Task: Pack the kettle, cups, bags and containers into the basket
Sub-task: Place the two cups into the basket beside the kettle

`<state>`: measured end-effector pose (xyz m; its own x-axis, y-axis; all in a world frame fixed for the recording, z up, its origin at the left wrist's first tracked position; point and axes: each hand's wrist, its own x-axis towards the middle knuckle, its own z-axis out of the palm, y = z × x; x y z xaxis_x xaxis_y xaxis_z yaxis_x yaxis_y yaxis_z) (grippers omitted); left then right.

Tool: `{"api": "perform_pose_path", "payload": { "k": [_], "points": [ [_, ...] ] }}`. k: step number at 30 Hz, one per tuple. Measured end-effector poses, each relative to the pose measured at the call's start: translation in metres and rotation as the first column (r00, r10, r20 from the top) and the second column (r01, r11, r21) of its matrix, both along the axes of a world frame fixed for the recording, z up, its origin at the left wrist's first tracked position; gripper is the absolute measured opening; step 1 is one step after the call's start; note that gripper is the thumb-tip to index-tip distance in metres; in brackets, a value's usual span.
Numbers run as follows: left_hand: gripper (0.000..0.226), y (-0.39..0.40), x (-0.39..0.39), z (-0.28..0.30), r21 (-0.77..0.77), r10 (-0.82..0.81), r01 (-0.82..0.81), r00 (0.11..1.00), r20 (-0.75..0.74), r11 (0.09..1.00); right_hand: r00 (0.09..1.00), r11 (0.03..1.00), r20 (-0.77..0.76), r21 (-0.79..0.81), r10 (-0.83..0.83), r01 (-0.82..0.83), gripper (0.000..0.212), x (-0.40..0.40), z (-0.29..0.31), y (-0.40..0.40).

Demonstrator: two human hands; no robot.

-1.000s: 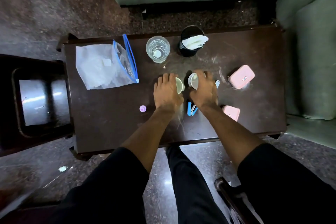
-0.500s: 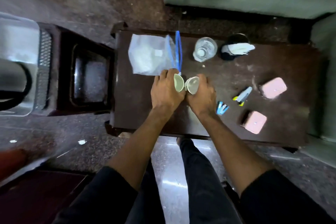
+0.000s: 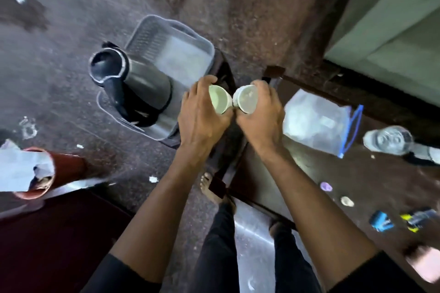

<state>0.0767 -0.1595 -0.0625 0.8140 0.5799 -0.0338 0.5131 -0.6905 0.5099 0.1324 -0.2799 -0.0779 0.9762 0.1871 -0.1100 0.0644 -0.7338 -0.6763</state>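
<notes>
With each hand's grip holding a cup, left hand (image 3: 202,114) and right hand (image 3: 260,114), set both upright beside the kettle (image 3: 133,88) (basket (image 3: 171,31) room looks tight).

kettle (image 3: 142,88) fills basket (image 3: 152,28) near-left end, far-right floor of basket free, stool rim (image 3: 228,71) between hands and basket

Left hand (image 3: 202,112) and right hand (image 3: 260,112) side by side, knuckles up, fingers curled, each gripping a cup; forearms extend from 6 o'clock, converging toward 12.
</notes>
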Motion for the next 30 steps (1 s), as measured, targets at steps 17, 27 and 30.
{"api": "perform_pose_path", "payload": {
  "k": [17,27,30],
  "points": [
    [0.08,0.129,0.033,-0.024,0.086,0.053,-0.038,0.981,-0.185,0.996,0.862,0.834,-0.043,-0.234,0.505,-0.5,0.055,0.116,-0.017,0.208],
    [0.092,0.129,0.048,-0.066,0.109,-0.023,0.063,0.942,-0.334,0.992,0.503,0.419,-0.227,-0.332,0.834,-0.845,0.055,0.139,-0.047,0.232],
    [0.097,0.127,0.049,-0.073,0.095,-0.026,0.06,0.943,-0.331,0.994,0.514,0.445,-0.235,-0.292,0.825,-0.847,0.055,0.141,-0.054,0.234]
  ]
}}
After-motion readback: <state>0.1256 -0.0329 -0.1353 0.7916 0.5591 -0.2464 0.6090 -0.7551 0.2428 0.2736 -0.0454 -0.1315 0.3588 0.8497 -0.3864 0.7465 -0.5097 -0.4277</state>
